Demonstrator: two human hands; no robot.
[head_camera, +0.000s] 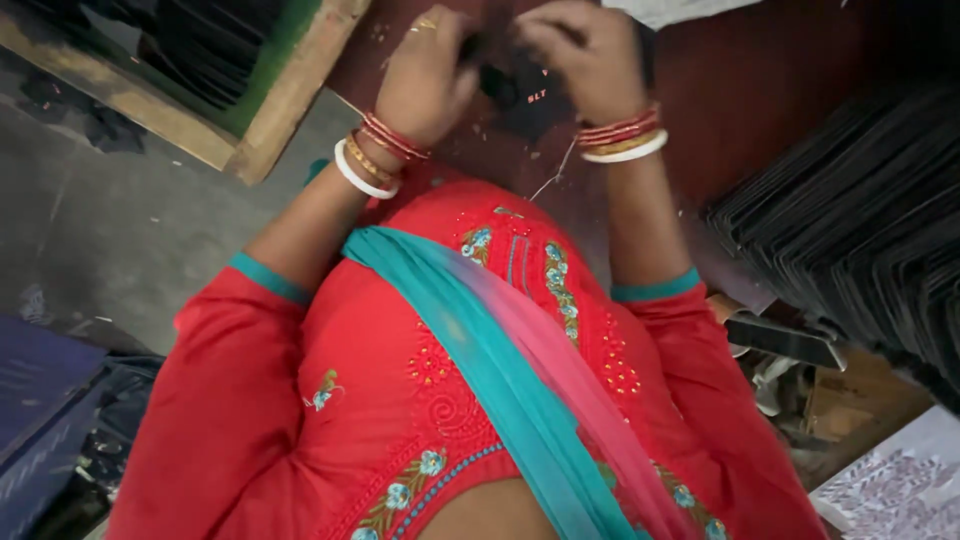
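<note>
Both hands meet over a dark red bench (760, 90), the left hand (425, 80) and right hand (585, 60) each closing a grip on a small black piece (510, 88) pinched between them. A stack of black sheets (850, 240) lies well to the right of the grip.

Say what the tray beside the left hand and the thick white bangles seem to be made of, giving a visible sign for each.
Tray: looks like bare, unfinished wood, pale and matt with rough edges, lined in green.
White bangles: probably plastic or shell, smooth, opaque and slightly glossy; the look leaves it open.
</note>
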